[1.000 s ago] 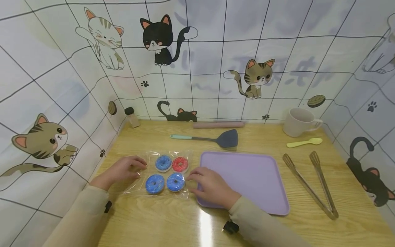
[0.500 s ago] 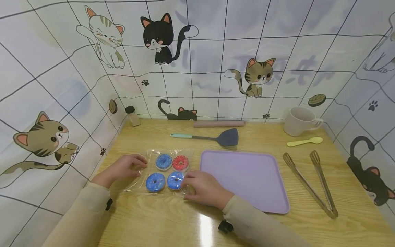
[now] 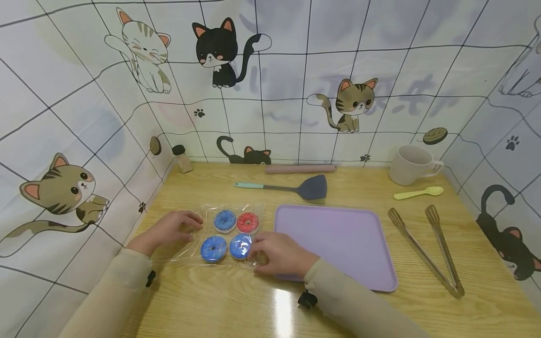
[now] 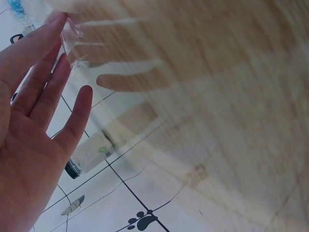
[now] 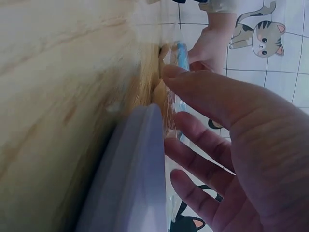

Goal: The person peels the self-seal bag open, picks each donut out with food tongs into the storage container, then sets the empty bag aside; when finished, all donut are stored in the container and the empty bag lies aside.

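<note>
Right hand is lying over one end of the clear bag, its fingers and thumb standing apart with a gap showing between them. Left hand is reaching to the opposite end, fingers loosely bent; as the film is transparent and crumpling at the fingertips, I cannot tell whether they are pinching it or merely touching.

Hazards, in my judgement:
First, the film is looking thin and slick, so a weak or one-sided hold could be letting the bag slip or tip, sending its contents sliding toward the lower hand.
Second, a lilac tray is lying just beside the right hand and beneath its wrist; a low outward sweep could be knocking or shifting it.
Third, an uneven pull between the hands could be splitting the film.

Condition of the item: the bag is lying flat on the surface between the two hands, creasing at its edges and catching bright glints. Inside, four ring doughnuts are sitting in two rows. In the row farther from the wrists, a speckled blue doughnut is lying toward the left hand and a red doughnut toward the right, both showing pale sides. In the nearer row, two brighter blue doughnuts are lying, the right fingertips partly covering one.
</note>
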